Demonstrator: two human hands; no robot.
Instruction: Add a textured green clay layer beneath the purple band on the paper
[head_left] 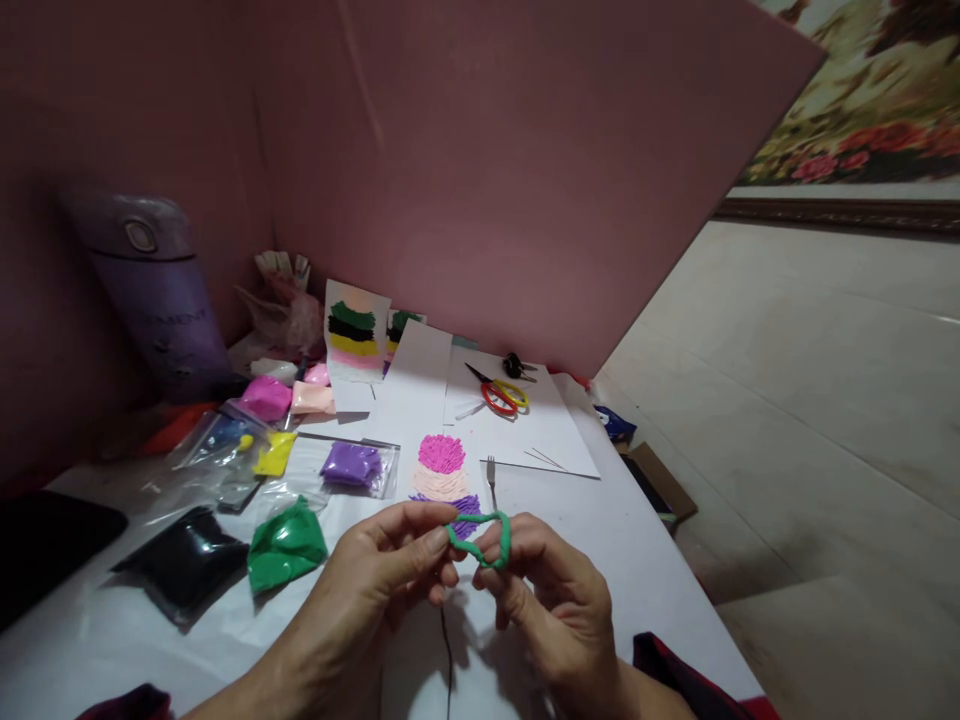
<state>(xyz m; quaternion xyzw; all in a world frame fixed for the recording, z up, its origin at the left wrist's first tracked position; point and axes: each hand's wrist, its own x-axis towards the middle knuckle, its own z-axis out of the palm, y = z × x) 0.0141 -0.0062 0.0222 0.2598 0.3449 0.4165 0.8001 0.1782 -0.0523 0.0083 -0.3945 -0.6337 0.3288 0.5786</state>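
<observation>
A thin green clay strand, bent into a loop, is held up between my two hands. My left hand pinches its left end between thumb and fingers. On the other side my right hand grips the strand with fingers and thumb closed. Behind and below the loop lies a clay picture on white card, with textured pink, peach and purple bands; my fingers and the strand cover part of the purple band. A small fork lies just beyond my right hand.
Bags of green clay, black clay, purple clay and yellow clay lie to the left. Scissors rest on white board at the back. A purple bottle stands far left; a striped sample card leans behind.
</observation>
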